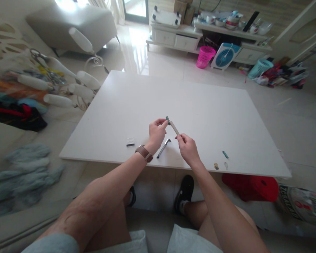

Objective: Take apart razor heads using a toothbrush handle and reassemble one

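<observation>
Over the middle of the white table [200, 112], both my hands are on what looks like a razor with a beige handle [174, 128] and a small dark green head [168, 120]. My left hand [157, 133] pinches the green head between thumb and fingers. Lower down, my right hand [187, 147] is closed around the end of the beige handle. Whether head and handle are joined is too small to tell. Between my forearms lies a silver and black razor [163, 148] on the tabletop. A small clear case with a black strip [130, 142] rests left of my left wrist.
Toward the right front edge lie a small green piece [225, 154], a yellowish-blue trinket [216, 166] and a small clear item [225, 165]. A lamp with white shades [80, 90] stands by the table's left side. A red stool-like object [263, 188] is below the right corner.
</observation>
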### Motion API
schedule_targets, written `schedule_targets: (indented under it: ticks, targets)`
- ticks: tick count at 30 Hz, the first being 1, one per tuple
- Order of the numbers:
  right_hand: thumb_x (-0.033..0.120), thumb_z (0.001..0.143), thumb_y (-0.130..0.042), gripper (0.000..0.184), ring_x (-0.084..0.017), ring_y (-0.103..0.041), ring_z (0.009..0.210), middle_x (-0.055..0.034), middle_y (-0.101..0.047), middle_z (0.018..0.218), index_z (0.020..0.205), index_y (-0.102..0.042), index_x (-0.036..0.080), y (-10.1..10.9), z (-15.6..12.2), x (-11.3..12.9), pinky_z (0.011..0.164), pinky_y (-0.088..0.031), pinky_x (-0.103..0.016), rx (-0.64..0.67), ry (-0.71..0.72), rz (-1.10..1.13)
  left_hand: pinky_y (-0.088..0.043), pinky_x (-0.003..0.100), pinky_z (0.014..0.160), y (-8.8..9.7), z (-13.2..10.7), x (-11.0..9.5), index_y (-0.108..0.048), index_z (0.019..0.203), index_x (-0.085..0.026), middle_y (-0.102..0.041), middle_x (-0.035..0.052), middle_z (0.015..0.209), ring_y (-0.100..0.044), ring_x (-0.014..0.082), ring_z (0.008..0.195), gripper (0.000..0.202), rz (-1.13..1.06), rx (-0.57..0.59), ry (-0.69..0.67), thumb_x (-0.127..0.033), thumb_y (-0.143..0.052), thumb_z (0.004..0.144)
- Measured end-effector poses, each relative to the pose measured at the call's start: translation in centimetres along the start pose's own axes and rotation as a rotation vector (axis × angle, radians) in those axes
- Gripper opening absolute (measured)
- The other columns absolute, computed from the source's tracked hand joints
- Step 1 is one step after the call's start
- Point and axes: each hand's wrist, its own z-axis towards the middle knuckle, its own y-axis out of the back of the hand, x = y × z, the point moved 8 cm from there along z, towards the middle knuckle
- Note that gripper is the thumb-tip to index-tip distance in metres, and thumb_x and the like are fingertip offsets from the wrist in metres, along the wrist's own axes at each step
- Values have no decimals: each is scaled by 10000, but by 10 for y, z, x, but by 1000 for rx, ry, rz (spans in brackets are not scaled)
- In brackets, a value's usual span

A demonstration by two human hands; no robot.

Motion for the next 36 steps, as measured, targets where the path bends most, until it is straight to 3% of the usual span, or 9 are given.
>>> schedule_targets:
  ticks: [19,29,36]
  targets:
    - [472,965,-434,368,-150,-479,579,21,-504,601,879,-661,197,3,2,-1,559,-298,-273,-20,15,15,-338,206,424,-16,-15,13,-675,819,-136,-680,23,744,-436,49,441,168,36,106,58,-287,-665,745]
    - [469,962,-440,351,-145,-469,566,29,-495,592,848,-640,204,3,-2,1,553,-298,-274,-23,-2,29,-341,216,448,0,1,3,-673,809,-138,-662,10,702,-416,48,444,174,-49,0,78,-286,-685,719]
    - [475,958,-438,368,-147,-468,567,24,-501,587,814,-640,203,0,-1,0,555,-294,-273,1,3,9,-346,215,455,1,2,0,-667,796,-143,-648,5,680,-423,53,460,157,-54,-16,59,-276,-692,717]
